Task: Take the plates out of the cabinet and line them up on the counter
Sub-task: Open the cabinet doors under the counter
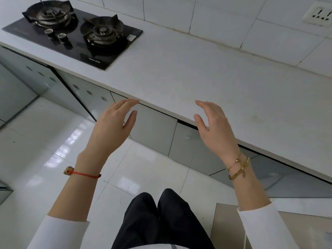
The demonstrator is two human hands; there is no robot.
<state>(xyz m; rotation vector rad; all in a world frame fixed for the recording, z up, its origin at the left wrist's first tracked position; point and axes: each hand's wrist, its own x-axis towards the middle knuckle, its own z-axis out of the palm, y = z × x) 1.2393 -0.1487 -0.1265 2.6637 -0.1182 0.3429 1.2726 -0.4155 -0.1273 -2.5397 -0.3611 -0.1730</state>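
Both hands, left [111, 126] and right [213, 126], grip loose and holding nothing, before closed cabinet doors [154, 130] under the counter [197, 78]

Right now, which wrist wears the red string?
The left wrist's red string, below the left hand; the right hand has gold bracelets instead.

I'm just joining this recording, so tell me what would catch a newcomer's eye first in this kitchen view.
Two bare open hands stand out first, the left hand and right hand raised side by side at the front edge of the white counter, holding nothing. Next comes the black two-burner gas hob set into the counter at far left. No plates show, and the grey cabinet doors below the counter look closed.
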